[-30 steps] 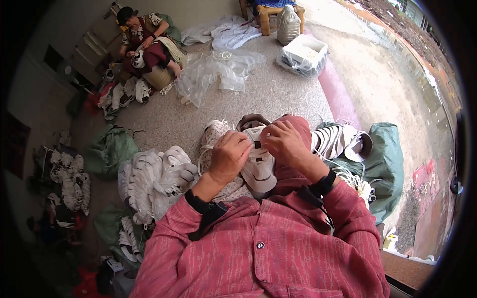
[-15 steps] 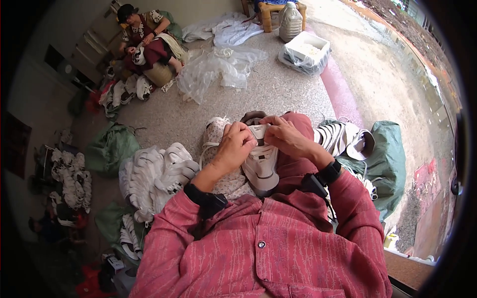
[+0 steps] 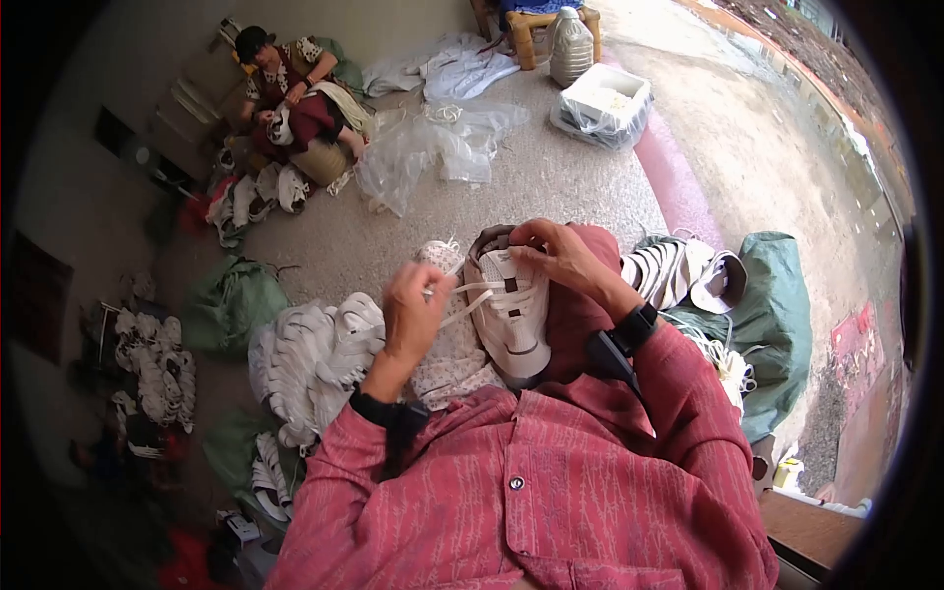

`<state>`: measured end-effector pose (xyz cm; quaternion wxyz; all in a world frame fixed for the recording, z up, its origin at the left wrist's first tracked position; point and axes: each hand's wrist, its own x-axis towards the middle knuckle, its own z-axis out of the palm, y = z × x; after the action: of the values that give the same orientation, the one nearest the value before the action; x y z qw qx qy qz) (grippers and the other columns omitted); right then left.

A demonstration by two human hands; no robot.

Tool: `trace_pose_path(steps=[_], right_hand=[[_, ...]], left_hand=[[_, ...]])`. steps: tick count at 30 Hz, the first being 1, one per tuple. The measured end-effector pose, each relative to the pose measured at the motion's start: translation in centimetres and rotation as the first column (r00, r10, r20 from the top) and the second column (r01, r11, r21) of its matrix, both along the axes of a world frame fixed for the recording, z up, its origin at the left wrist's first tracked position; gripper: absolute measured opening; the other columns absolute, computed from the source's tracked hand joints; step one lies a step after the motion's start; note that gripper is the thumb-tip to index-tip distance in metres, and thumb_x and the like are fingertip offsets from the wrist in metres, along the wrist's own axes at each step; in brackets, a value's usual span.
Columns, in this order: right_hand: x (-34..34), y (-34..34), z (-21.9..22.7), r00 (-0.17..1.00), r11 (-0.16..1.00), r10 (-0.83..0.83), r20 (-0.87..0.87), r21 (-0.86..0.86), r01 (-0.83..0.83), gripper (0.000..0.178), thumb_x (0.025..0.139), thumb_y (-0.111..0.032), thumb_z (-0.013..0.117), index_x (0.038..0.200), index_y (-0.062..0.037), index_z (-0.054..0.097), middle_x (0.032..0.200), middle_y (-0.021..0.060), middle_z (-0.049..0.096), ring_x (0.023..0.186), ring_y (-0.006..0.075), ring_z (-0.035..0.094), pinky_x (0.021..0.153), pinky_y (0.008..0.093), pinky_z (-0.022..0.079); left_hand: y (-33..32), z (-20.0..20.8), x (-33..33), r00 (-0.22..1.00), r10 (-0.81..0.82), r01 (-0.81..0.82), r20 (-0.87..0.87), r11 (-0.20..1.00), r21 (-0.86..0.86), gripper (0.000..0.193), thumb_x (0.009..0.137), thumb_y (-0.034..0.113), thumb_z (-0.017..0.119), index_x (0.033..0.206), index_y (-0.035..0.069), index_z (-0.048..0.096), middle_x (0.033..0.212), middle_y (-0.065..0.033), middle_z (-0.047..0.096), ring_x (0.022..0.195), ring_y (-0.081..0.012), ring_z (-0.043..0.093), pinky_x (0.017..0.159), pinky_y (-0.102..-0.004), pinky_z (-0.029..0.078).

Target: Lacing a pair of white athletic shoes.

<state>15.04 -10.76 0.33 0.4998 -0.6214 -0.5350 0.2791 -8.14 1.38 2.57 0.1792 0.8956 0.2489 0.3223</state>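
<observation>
A white and grey sneaker (image 3: 514,329) lies across my lap, toe toward me, its brown-lined collar on the far side. My right hand (image 3: 565,261) is closed on the tongue near the collar, fingertips pressed to it. To the left of the shoe, my left hand (image 3: 415,307), slightly blurred, pinches a white shoelace (image 3: 460,313) that stretches across from the eyelets. Beneath lies a pale floral-patterned cloth (image 3: 447,369) over my left leg.
Stacked white shoe uppers (image 3: 320,349) lie at my left beside a green sack (image 3: 236,305). More uppers (image 3: 669,275) and another green sack (image 3: 777,334) are at my right. Farther off are plastic sheeting (image 3: 423,157), a white box (image 3: 608,103) and a seated person (image 3: 295,93) handling a shoe.
My left hand has moved off the tongue to the left, drawing the shoelace out with it. My right hand stays at the tongue.
</observation>
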Motion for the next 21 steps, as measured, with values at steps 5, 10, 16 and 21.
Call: trace_pose_path(steps=[5, 10, 16, 21], right_hand=[[0.1, 1.3, -0.9, 0.950, 0.999, -0.012, -0.313, -0.036, 0.000, 0.031, 0.087, -0.030, 0.071, 0.100, -0.0027, 0.064, 0.085, -0.0013, 0.062, 0.077, 0.0075, 0.055, 0.067, 0.0244, 0.044], [0.2, 0.7, -1.0, 0.993, 0.993, 0.116, 0.024, -0.008, -0.116, 0.038, 0.080, -0.037, 0.074, 0.086, -0.0002, 0.067, 0.071, 0.0059, 0.063, 0.067, 0.0080, 0.055, 0.059, 0.0279, 0.043], [-0.5, 1.8, -3.3, 0.996, 0.998, -0.028, -0.085, 0.053, 0.032, 0.034, 0.081, -0.032, 0.071, 0.090, 0.0000, 0.068, 0.063, 0.0106, 0.061, 0.057, 0.0139, 0.056, 0.057, 0.0326, 0.045], [-0.6, 1.2, -2.6, 0.994, 1.000, -0.007, -0.111, 0.023, 0.010, 0.026, 0.088, -0.025, 0.068, 0.093, 0.0007, 0.068, 0.070, -0.0015, 0.060, 0.066, 0.0049, 0.051, 0.057, 0.0253, 0.043]], left_hand=[[-2.2, -1.8, -1.9, 0.912, -0.334, 0.222, -0.237, 0.890, -0.398, 0.024, 0.092, 0.026, 0.061, 0.083, 0.004, 0.065, 0.073, -0.0057, 0.060, 0.061, -0.0153, 0.055, 0.056, -0.0296, 0.042], [-3.1, 5.4, -5.2, 0.964, -0.212, 0.234, 0.162, 0.377, -0.896, 0.031, 0.099, 0.031, 0.051, 0.077, 0.009, 0.056, 0.062, 0.0017, 0.051, 0.052, -0.0064, 0.045, 0.047, -0.0195, 0.032], [0.4, 13.3, -15.0, 0.694, 0.123, 0.616, 0.710, 0.410, -0.673, 0.033, 0.100, 0.035, 0.047, 0.075, 0.013, 0.049, 0.058, 0.0052, 0.028, 0.046, -0.0062, 0.025, 0.042, -0.0234, 0.025], [-0.9, 18.3, -18.3, 0.363, 0.521, 0.414, 0.772, 0.652, -0.635, 0.028, 0.102, 0.028, 0.044, 0.085, 0.007, 0.051, 0.080, -0.0022, 0.044, 0.068, -0.0133, 0.040, 0.061, -0.0293, 0.038]])
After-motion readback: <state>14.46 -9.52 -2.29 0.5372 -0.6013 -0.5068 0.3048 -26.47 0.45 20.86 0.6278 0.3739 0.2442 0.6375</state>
